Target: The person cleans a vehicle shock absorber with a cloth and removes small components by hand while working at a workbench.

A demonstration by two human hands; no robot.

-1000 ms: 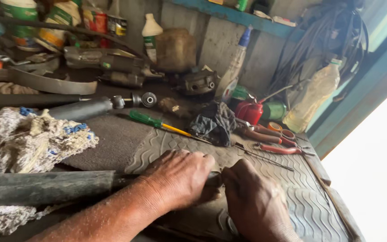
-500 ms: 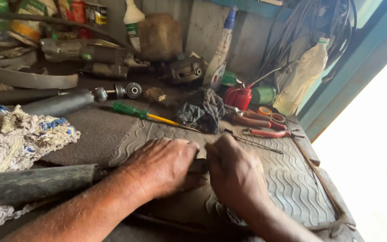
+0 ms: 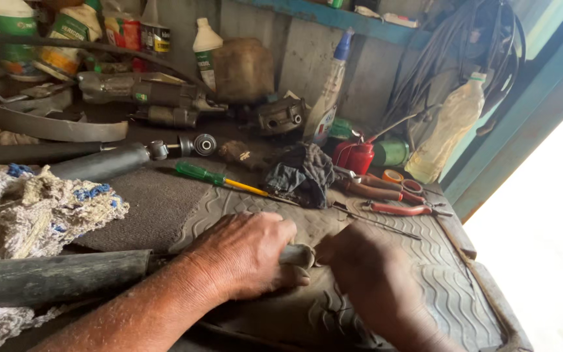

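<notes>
A long dark cylinder, a shock absorber [image 3: 53, 277], lies across the near edge of the bench on a ribbed rubber mat [image 3: 438, 274]. My left hand [image 3: 245, 254] is closed around its thinner metal end [image 3: 296, 254]. My right hand [image 3: 373, 274] is curled tight against that same end from the right, its fingers hidden beneath it, so what it grips cannot be made out.
A second shock absorber [image 3: 109, 160] and a green-handled screwdriver [image 3: 213, 177] lie behind. A dark rag [image 3: 301, 173], red-handled pliers [image 3: 392, 195], a red oil can [image 3: 356, 156], a knitted rag [image 3: 27, 208] and several bottles crowd the back.
Both hands have stayed clamped on the cylinder's end. The view shifted a little, and my right hand has pressed closer against my left.
</notes>
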